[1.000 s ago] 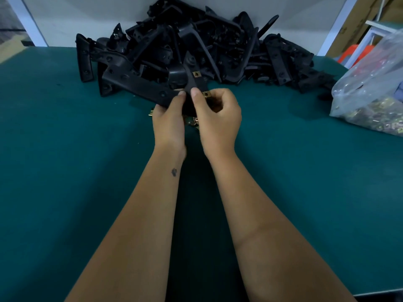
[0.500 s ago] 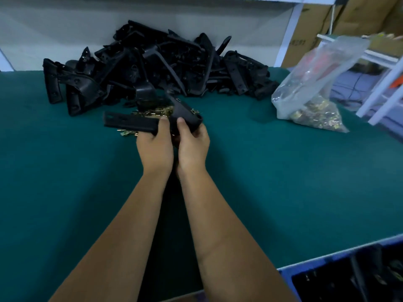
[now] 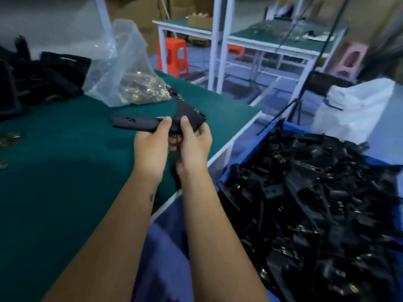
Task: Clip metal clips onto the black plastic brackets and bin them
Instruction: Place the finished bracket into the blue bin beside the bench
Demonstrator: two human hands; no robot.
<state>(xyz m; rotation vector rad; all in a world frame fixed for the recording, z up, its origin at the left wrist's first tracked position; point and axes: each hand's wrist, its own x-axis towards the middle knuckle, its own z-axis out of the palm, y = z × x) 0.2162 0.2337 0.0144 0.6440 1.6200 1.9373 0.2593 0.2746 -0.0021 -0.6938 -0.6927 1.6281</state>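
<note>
Table edge point(image 3: 237, 136) — hands point(image 3: 172, 147) gripping bracket point(image 3: 139, 123)

Matt black plastic bracket point(image 3: 152, 124); shiny brass-toned metal clips point(image 3: 141, 90).

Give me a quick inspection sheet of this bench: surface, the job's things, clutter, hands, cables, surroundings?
Surface: green mat table, white edge.
Job's things: black bracket held above the table, small clips on its raised arm; blue bin of brackets to the right; bracket pile at back left; clear bag of metal clips.
Clutter: loose clips at the left edge.
Hands: left hand and right hand both grip the bracket.
Cables: thin dark cords on the floor, blurred.
Surroundings: orange stool, white-framed tables, white sack, cardboard boxes.
</note>
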